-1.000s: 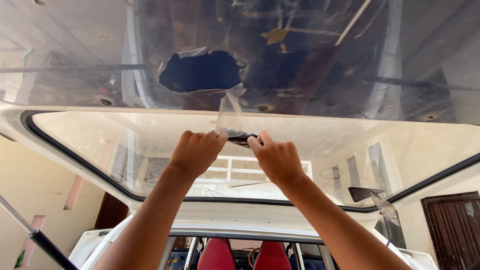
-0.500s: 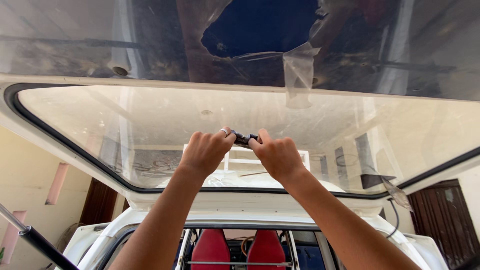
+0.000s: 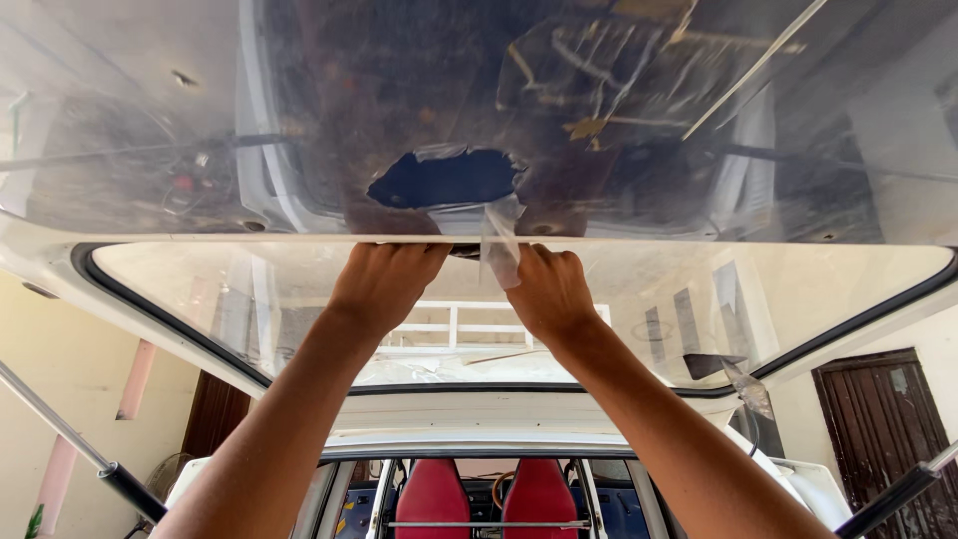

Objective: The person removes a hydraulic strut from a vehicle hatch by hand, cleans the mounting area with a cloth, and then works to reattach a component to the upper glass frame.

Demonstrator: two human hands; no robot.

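Note:
I look up at a raised car hatch. Its inner panel (image 3: 299, 120) is covered with clear plastic film that has a torn hole (image 3: 444, 180). My left hand (image 3: 384, 284) and my right hand (image 3: 549, 294) reach up side by side to the panel's lower edge, just above the rear window glass (image 3: 748, 309). Between them sits a small dark part (image 3: 464, 252), pinched by the fingers of both hands and mostly hidden. A loose strip of clear film (image 3: 499, 245) hangs from the hole over my right hand's fingers.
Gas struts slant at the lower left (image 3: 70, 439) and lower right (image 3: 898, 489). Below, the open boot shows two red seat backs (image 3: 484, 499). A brown door (image 3: 883, 429) stands at the right and a cream wall (image 3: 60, 379) at the left.
Both hands rose with the dark part from in front of the glass to the panel's lower edge. The view swung, so the torn hole now sits right above my hands.

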